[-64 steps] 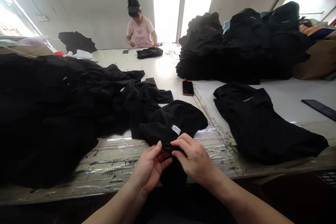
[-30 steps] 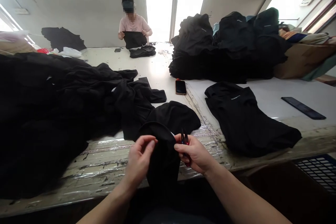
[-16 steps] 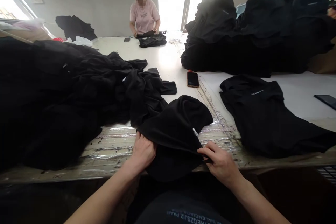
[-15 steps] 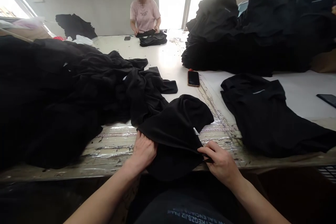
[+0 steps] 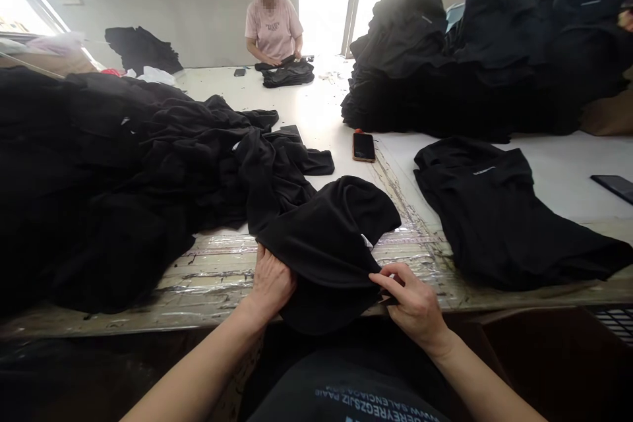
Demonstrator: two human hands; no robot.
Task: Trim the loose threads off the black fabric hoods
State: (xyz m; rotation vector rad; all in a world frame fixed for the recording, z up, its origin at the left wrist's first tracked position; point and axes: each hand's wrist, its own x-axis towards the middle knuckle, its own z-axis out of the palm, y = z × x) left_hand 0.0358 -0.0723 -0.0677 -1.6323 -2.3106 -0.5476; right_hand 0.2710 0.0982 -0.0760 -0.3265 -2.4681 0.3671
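A black garment with a small white label lies at the table's front edge, its lower part hanging toward my body. My left hand grips its left edge, the fingertips hidden under the cloth. At the right edge, below the label, my right hand pinches the fabric between thumb and fingers. The garment's far left side touches a heap of crumpled black garments. Another black garment with a small light print lies spread out to the right.
A phone lies beyond the garment, and a dark flat device at the far right. Tall stacks of black clothing fill the back right. Across the table a person in a pink shirt handles folded black cloth.
My right hand's fingers have shifted slightly up and left along the garment's edge. The person across the table has moved their hands over the folded cloth.
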